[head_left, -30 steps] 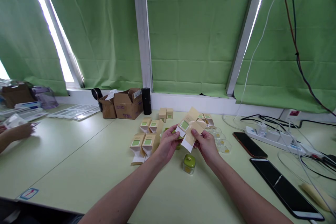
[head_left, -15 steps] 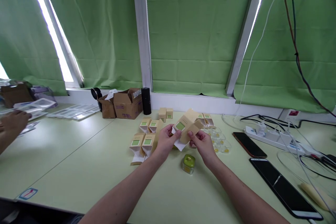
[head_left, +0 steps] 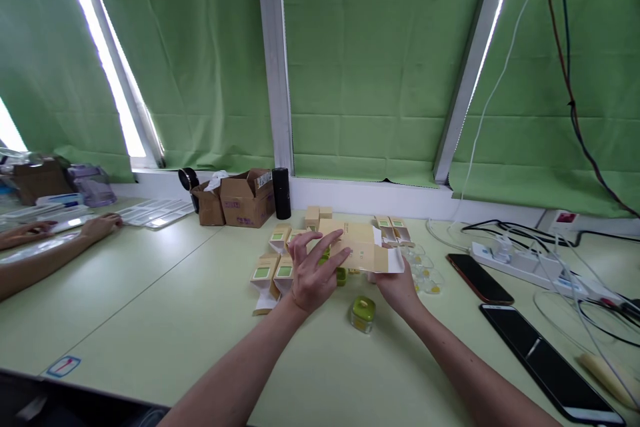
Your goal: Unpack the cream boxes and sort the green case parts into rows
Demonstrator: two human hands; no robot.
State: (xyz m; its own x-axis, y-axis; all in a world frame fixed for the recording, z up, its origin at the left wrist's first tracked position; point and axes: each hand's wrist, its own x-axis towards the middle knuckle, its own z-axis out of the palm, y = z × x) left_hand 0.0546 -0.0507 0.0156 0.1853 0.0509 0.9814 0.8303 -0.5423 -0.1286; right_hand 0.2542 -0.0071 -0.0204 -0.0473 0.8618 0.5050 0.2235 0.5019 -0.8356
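Note:
A flattened beige paper box [head_left: 357, 243] with white flaps is held up above the table. My right hand [head_left: 399, 285] grips its right end from below, with the thumb and fingers partly hidden by the card. Across its left end reaches my left hand [head_left: 316, 273], fingers spread; whether the fingertips touch the card I cannot tell. Just below stands a small clear jar with a green lid [head_left: 363, 313]. Several beige boxes with green windows [head_left: 263, 273] stand by my left hand, their flaps open. More green lids [head_left: 341, 276] show partly behind my left hand.
Clear round containers with yellow bits [head_left: 423, 270] lie right of my right hand. Beyond them are two phones [head_left: 480, 277], a power strip [head_left: 525, 267] and cables. Brown cartons [head_left: 247, 199] and a black cylinder [head_left: 281, 193] stand behind. A co-worker's hands [head_left: 100, 227] are at left.
The beige box has turned from tilted to nearly level, with more of its panel showing. My left hand has let go of its edge and spread its fingers. The co-worker's hands have moved right.

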